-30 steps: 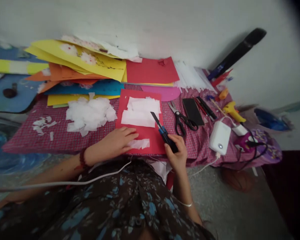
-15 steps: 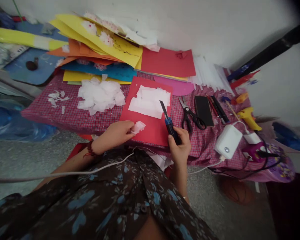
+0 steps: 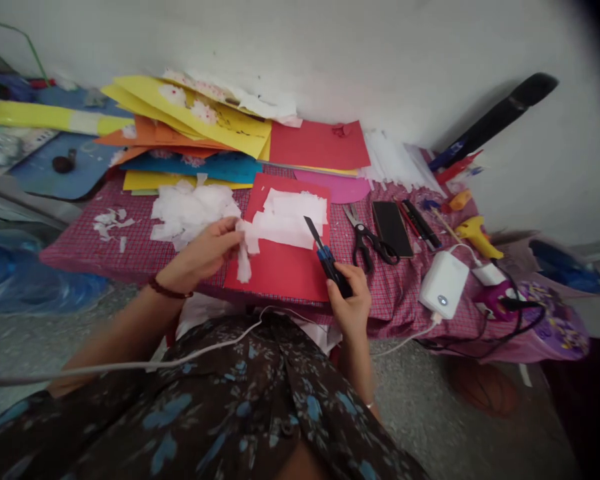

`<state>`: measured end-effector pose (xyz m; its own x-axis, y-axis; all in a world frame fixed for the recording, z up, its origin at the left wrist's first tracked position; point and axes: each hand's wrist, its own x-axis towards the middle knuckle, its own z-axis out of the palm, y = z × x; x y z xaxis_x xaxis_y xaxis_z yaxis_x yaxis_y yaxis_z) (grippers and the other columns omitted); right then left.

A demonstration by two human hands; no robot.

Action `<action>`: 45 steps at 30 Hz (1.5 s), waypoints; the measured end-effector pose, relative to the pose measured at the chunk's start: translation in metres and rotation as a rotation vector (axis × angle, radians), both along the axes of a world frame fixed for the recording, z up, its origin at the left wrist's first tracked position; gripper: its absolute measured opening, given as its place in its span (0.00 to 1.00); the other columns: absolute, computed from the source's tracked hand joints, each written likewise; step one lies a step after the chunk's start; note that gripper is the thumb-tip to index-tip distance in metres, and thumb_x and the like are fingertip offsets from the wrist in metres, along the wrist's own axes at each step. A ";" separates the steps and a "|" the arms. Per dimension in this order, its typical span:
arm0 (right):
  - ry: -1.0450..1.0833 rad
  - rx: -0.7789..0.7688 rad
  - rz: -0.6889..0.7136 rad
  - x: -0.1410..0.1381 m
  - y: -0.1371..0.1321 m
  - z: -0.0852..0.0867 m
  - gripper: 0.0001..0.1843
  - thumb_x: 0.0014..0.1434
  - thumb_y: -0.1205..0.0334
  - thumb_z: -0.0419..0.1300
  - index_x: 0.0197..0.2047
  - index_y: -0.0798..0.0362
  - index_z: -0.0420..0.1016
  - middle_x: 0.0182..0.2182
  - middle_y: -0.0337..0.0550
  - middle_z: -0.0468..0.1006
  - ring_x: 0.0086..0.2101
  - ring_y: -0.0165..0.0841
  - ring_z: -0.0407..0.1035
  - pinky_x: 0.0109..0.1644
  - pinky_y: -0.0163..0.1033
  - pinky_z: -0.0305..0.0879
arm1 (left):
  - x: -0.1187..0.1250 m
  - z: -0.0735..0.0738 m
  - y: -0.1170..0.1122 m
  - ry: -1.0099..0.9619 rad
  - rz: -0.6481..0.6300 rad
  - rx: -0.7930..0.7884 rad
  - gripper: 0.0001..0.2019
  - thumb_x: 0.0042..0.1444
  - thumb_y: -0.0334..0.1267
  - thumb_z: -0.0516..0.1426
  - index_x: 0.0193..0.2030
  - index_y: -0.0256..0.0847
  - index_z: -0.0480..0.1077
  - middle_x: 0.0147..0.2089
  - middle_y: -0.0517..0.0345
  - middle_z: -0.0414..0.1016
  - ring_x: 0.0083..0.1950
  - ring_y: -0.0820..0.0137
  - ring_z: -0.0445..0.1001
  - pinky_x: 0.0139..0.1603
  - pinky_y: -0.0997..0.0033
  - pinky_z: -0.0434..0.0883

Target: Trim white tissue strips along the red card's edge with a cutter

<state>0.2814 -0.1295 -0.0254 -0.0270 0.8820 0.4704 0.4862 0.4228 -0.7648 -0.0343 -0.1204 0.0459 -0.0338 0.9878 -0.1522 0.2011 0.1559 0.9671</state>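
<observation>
My left hand pinches a white tissue paper piece that dangles over the left edge of a red paper sheet. Behind that hand lies a heap of torn white tissue pieces. Wrapped round a utility knife is my right hand; the blade is out and points up and left, above the sheet. Layered white tissue strips lie on the upper part of the red sheet. To the right of the knife, black-handled scissors rest on the cloth with their blades slightly apart.
Coloured paper sheets are stacked at the back left. On the right lie a dark phone, several pens, a yellow glue gun and a white power bank. A white cable runs across my lap.
My left hand has moved left and away from me, lifting the tissue piece, which now hangs unfolded from the fingers. My right hand still holds the knife. The view has shifted slightly.
</observation>
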 end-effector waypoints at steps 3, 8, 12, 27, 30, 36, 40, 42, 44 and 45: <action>0.003 -0.002 -0.005 -0.002 -0.002 0.001 0.13 0.66 0.61 0.64 0.53 0.45 0.82 0.47 0.49 0.83 0.49 0.45 0.78 0.56 0.58 0.77 | -0.019 0.015 0.048 -0.068 0.087 -0.012 0.14 0.54 0.47 0.62 0.39 0.46 0.62 0.29 0.64 0.70 0.25 0.72 0.67 0.27 0.70 0.70; 0.004 0.002 -0.022 -0.006 -0.004 0.002 0.14 0.66 0.63 0.64 0.53 0.44 0.82 0.47 0.48 0.84 0.48 0.45 0.79 0.54 0.56 0.79 | -0.015 0.030 0.148 0.266 -0.025 0.151 0.13 0.55 0.48 0.59 0.40 0.45 0.65 0.36 0.55 0.76 0.35 0.65 0.75 0.38 0.63 0.75; -0.016 0.009 -0.030 -0.008 -0.006 0.002 0.17 0.65 0.65 0.64 0.55 0.42 0.82 0.47 0.47 0.84 0.48 0.45 0.80 0.52 0.56 0.80 | 0.005 0.027 0.215 0.452 -0.095 0.267 0.14 0.51 0.42 0.61 0.43 0.40 0.71 0.45 0.50 0.81 0.46 0.62 0.78 0.49 0.62 0.77; 0.007 -0.012 -0.156 -0.008 -0.005 -0.002 0.17 0.65 0.63 0.64 0.56 0.43 0.82 0.47 0.48 0.85 0.48 0.45 0.81 0.53 0.57 0.81 | 0.005 0.024 0.233 1.071 -0.400 0.513 0.30 0.58 0.35 0.63 0.69 0.38 0.74 0.75 0.35 0.68 0.77 0.39 0.62 0.78 0.31 0.52; 0.026 -0.025 -0.284 -0.009 -0.003 -0.004 0.17 0.66 0.60 0.65 0.57 0.45 0.81 0.48 0.49 0.84 0.49 0.45 0.80 0.53 0.57 0.81 | 0.000 0.025 0.207 0.982 -0.500 0.494 0.19 0.63 0.41 0.59 0.57 0.37 0.80 0.61 0.40 0.81 0.63 0.49 0.77 0.68 0.47 0.70; -0.025 -0.017 -0.319 -0.014 0.004 -0.006 0.16 0.63 0.60 0.65 0.54 0.46 0.82 0.46 0.48 0.85 0.48 0.45 0.80 0.55 0.57 0.78 | -0.020 0.026 0.157 0.859 -0.703 0.417 0.16 0.67 0.46 0.55 0.48 0.38 0.79 0.50 0.45 0.85 0.49 0.55 0.82 0.52 0.57 0.75; -0.072 -0.022 -0.345 -0.015 0.006 -0.008 0.16 0.60 0.58 0.65 0.52 0.47 0.82 0.46 0.49 0.85 0.49 0.46 0.79 0.57 0.59 0.76 | -0.028 0.019 0.126 0.904 -0.899 0.464 0.12 0.69 0.40 0.56 0.51 0.38 0.78 0.52 0.45 0.83 0.53 0.54 0.81 0.55 0.56 0.75; -0.095 -0.022 -0.364 -0.016 0.008 -0.009 0.16 0.60 0.58 0.65 0.51 0.47 0.82 0.46 0.49 0.85 0.48 0.46 0.79 0.57 0.59 0.76 | -0.027 0.015 0.109 0.979 -0.992 0.519 0.10 0.70 0.36 0.56 0.51 0.39 0.77 0.53 0.44 0.82 0.56 0.53 0.80 0.57 0.55 0.76; -0.113 -0.017 -0.389 -0.018 0.010 -0.010 0.16 0.59 0.57 0.65 0.50 0.48 0.82 0.46 0.49 0.85 0.48 0.46 0.79 0.57 0.59 0.76 | -0.025 0.011 0.092 1.104 -1.081 0.591 0.08 0.72 0.33 0.55 0.49 0.38 0.76 0.53 0.42 0.80 0.55 0.53 0.79 0.58 0.54 0.77; -0.119 -0.014 -0.406 -0.019 0.011 -0.011 0.16 0.59 0.56 0.65 0.50 0.48 0.82 0.46 0.49 0.85 0.48 0.46 0.79 0.56 0.59 0.76 | -0.023 0.010 0.085 1.178 -1.127 0.609 0.09 0.73 0.32 0.54 0.50 0.38 0.76 0.53 0.42 0.79 0.55 0.53 0.79 0.59 0.53 0.77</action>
<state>0.2623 -0.1190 -0.0360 0.2702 0.8387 0.4728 0.6966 0.1687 -0.6974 -0.0576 -0.0354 0.0556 0.8436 0.5050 -0.1827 0.5266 -0.8445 0.0974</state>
